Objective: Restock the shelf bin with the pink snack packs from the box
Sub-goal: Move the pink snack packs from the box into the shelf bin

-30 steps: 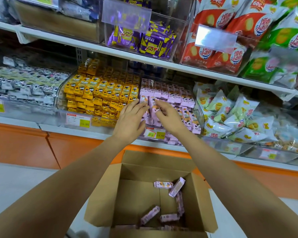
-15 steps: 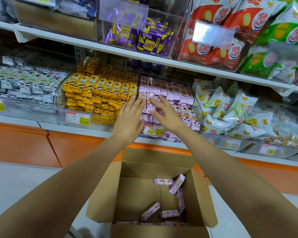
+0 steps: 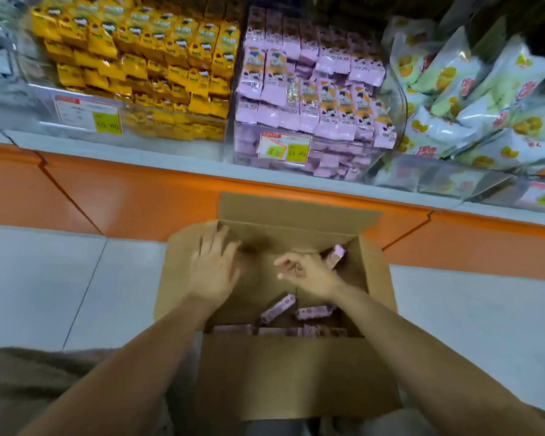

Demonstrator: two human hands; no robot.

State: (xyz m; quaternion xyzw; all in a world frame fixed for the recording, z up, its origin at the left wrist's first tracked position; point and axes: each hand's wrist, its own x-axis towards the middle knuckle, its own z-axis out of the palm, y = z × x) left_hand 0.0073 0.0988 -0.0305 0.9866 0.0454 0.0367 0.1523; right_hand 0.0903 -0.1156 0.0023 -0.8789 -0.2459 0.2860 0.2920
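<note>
Shop floor below shelf bin: box holds pink packs, likely light, slippery; I'd pinch mid-body. Left hand spread, right hand loosely curled, both empty.

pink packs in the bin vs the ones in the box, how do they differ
Bin packs stand upright in tight rows; box packs lie loose at mixed angles. Bin packs fill the bin; box packs are few, leaving bare cardboard in the box. Both have the same pink wrapper.
</note>
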